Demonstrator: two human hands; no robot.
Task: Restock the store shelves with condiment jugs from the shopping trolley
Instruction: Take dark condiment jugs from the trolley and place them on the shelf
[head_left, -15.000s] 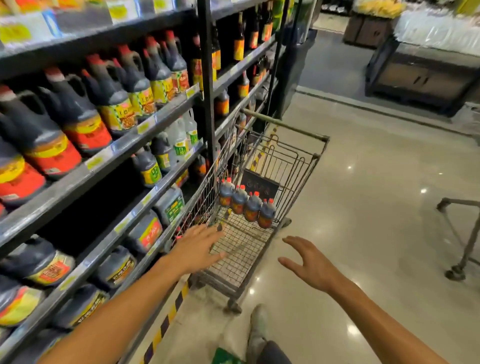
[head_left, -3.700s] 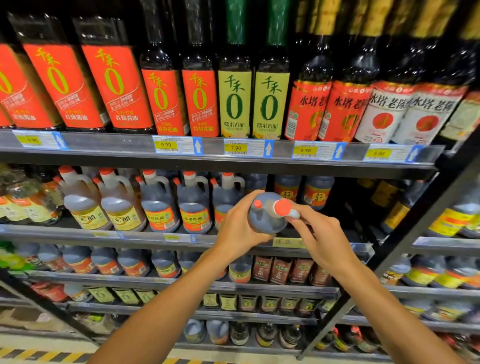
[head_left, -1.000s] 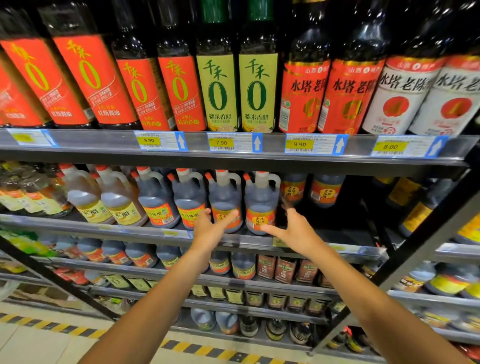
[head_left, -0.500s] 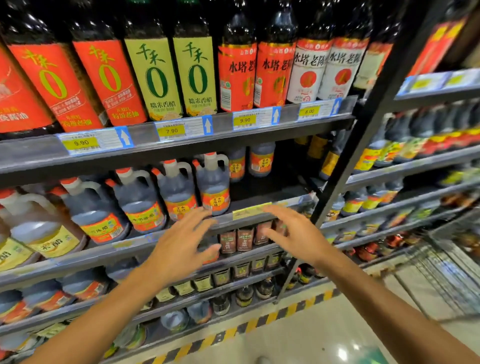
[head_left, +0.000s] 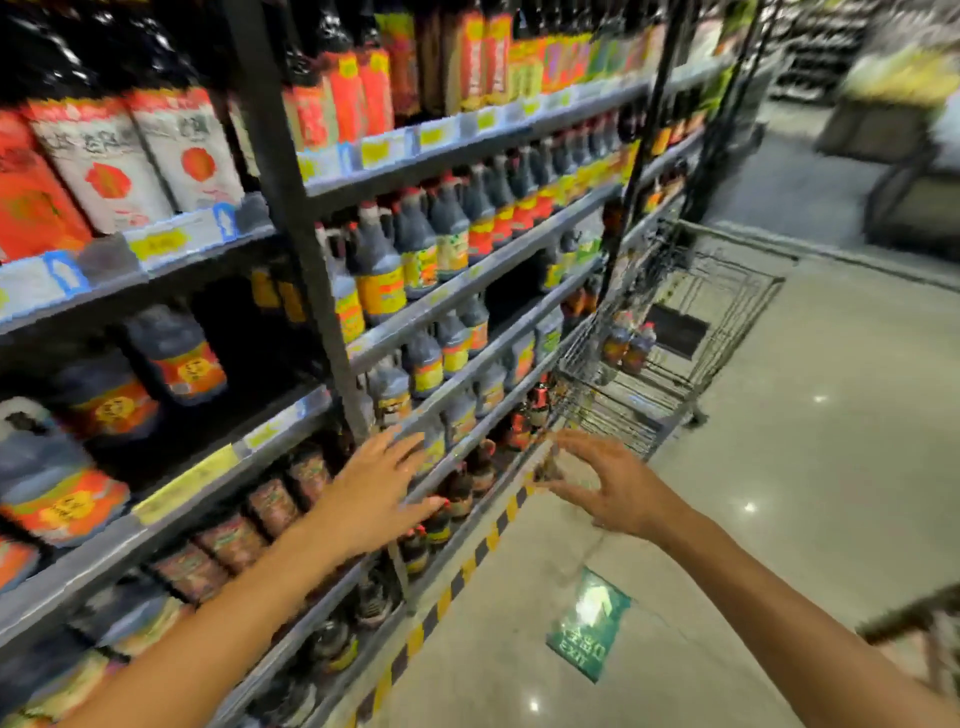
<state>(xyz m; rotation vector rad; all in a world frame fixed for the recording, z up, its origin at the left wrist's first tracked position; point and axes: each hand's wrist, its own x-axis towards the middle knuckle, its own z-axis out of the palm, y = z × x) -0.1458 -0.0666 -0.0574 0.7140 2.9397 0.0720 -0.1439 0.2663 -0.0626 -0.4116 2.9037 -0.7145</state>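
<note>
The wire shopping trolley (head_left: 727, 312) stands on the aisle floor to the right of the shelving, and a few dark condiment jugs (head_left: 628, 343) with red caps stand in its basket. Dark jugs with orange labels (head_left: 179, 348) stand on a middle shelf (head_left: 291, 421) at the left. My left hand (head_left: 374, 488) hangs in front of the lower shelves with straight, spread fingers and holds nothing. My right hand (head_left: 608, 483) is out in the air short of the trolley, fingers spread and loosely bent, also with nothing in it. The frame is motion-blurred.
Tall shelving (head_left: 467, 218) full of bottles and jugs runs along the left, with a black upright post (head_left: 296, 208). Yellow-black tape (head_left: 467, 566) marks the floor along its base. A green EXIT sticker (head_left: 587, 623) lies on the floor. Another cart's edge (head_left: 919, 634) shows at lower right.
The view has swung right from the shelf front toward the aisle and the trolley. Both hands have come away from the shelved jugs and now reach toward the trolley.
</note>
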